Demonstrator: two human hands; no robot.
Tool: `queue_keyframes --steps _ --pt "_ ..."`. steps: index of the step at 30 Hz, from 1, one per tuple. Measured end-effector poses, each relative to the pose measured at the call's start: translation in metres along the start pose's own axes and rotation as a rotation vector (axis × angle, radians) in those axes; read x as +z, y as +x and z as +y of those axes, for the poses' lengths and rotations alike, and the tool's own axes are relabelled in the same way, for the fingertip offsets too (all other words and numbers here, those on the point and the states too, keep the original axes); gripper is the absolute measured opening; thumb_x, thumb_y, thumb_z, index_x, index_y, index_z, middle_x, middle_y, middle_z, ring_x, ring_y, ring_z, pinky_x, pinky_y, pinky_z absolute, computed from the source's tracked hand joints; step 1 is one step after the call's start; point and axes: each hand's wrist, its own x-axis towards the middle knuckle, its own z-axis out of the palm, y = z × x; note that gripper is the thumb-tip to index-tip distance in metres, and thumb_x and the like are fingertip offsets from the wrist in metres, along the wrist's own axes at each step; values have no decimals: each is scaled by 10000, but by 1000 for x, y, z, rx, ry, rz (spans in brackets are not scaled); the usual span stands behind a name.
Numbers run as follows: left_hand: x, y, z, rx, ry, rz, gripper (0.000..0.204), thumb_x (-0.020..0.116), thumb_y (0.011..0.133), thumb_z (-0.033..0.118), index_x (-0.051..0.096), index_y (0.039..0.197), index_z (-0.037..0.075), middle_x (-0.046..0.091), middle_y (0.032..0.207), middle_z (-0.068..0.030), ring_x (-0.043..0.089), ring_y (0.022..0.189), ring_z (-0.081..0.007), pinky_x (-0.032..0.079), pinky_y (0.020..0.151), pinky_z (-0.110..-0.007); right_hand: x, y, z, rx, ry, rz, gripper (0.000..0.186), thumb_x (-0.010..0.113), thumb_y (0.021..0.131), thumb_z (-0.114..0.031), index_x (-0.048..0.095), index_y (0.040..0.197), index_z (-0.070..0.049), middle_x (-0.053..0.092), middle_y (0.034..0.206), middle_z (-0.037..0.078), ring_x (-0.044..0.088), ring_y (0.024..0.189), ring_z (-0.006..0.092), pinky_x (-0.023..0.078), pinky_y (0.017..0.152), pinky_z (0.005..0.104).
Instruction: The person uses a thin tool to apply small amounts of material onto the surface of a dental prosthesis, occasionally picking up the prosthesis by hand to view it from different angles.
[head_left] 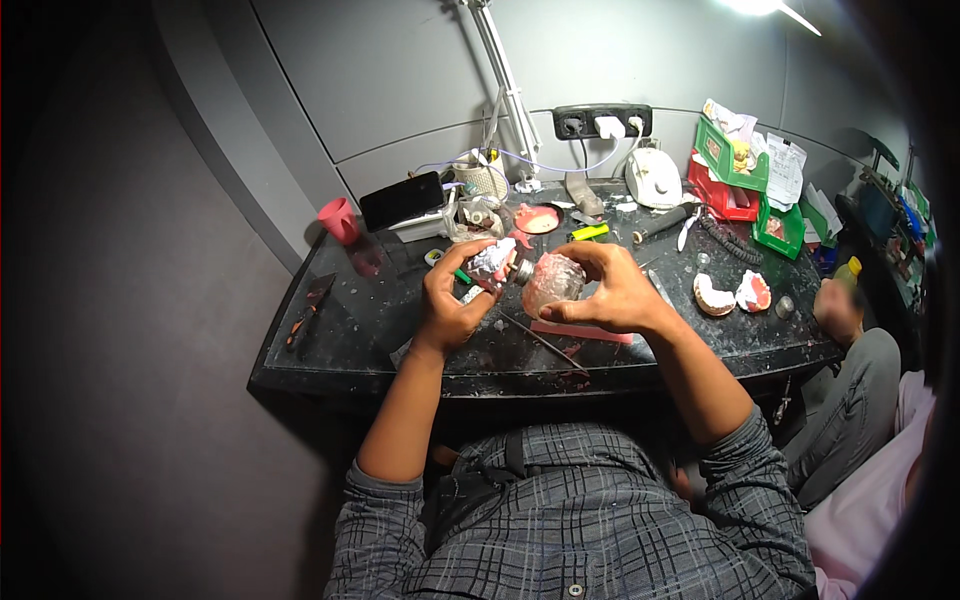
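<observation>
My left hand (440,312) is closed around a white plaster dental model (492,260) with pink wax on it. In my right hand (622,292) is a glass spirit lamp (553,286), smeared with pink wax and tilted sideways. Its metal neck points left at the model, close to the wax; I cannot make out a flame. Both are held above the black bench (340,345). Below my right hand lies a flat pink wax strip (585,331). A thin dark tool (545,345) lies slantwise beneath the lamp.
Two dental casts (713,297) lie right of my hand. Behind are a wax dish (537,219), a corded handpiece (665,222) and a propped phone (403,201). A pink cup (339,220) stands left, green and red bins (735,165) back right. Another person's hand (838,310) rests at right.
</observation>
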Motion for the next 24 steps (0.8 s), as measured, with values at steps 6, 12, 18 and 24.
queue_keyframes --steps 6,12,18,24 --pt "-1 0 -3 24 25 -4 532 707 756 -79 640 1283 -60 668 1259 -123 608 1192 -184 438 1072 -317 2 -1 -1 -44 10 9 790 950 637 -401 705 1196 102 764 1045 190 740 942 231 581 860 350" --pt "-2 0 -5 20 4 -7 542 713 767 -77 631 1303 -58 668 1263 -116 611 1190 -178 447 1065 -318 1 -1 -5 -10 19 -8 753 954 655 -360 705 1197 100 763 1056 187 736 950 222 580 874 345" --pt "2 -1 1 -85 -217 20 573 732 780 -76 603 1338 -76 677 1270 -135 617 1209 -191 445 1077 -331 -3 -3 -2 -11 125 -60 747 954 659 -319 689 1206 116 757 1069 185 727 957 199 576 879 342" --pt "-2 -3 3 -94 -271 64 590 767 781 -31 600 1345 -77 678 1269 -123 637 1179 -182 465 1055 -317 -15 -1 0 104 -174 -39 707 975 637 -172 622 1210 44 714 1103 140 703 1026 224 570 923 360"
